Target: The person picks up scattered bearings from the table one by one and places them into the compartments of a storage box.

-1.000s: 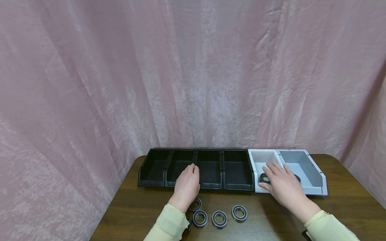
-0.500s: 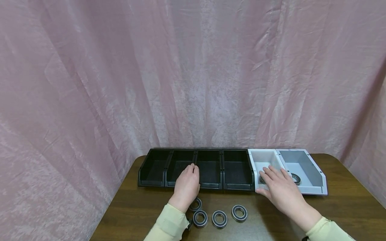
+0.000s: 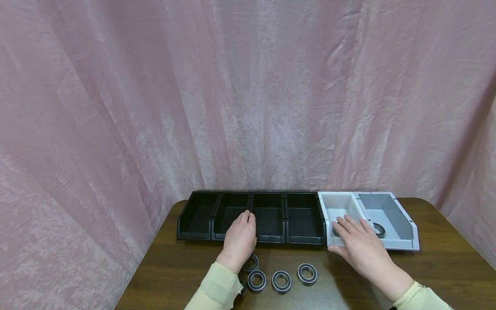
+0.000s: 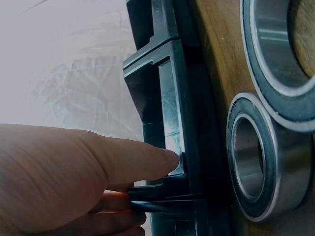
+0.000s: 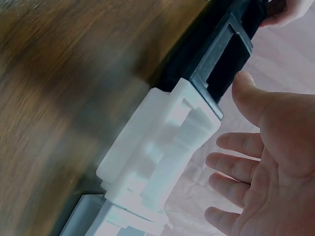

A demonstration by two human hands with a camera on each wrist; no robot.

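My left hand (image 3: 239,239) rests at the front of the black bins (image 3: 267,239), its fingers together over the divider between two of them. In the left wrist view the thumb (image 4: 165,160) lies straight across a bin's front opening. My right hand (image 3: 360,245) is spread over the front of the white bin (image 3: 337,200), holding nothing; the right wrist view shows its palm and separated fingers. Partly hidden behind those fingers, a ball bearing (image 3: 335,231) lies in the white bin. Another bearing (image 3: 379,230) sits in the light grey bin (image 3: 404,224) to the right.
Several ball bearings lie on the wooden table (image 3: 162,275) before the bins: one (image 3: 307,274) at the right, one (image 3: 281,282) in the middle, one (image 3: 256,281) further left, and one (image 3: 252,262) beside the left wrist. A pink curtain (image 3: 248,94) hangs behind.
My right hand has drawn slightly back and left over the white bin, showing more of the bearing in the grey bin. The left hand has stayed put.
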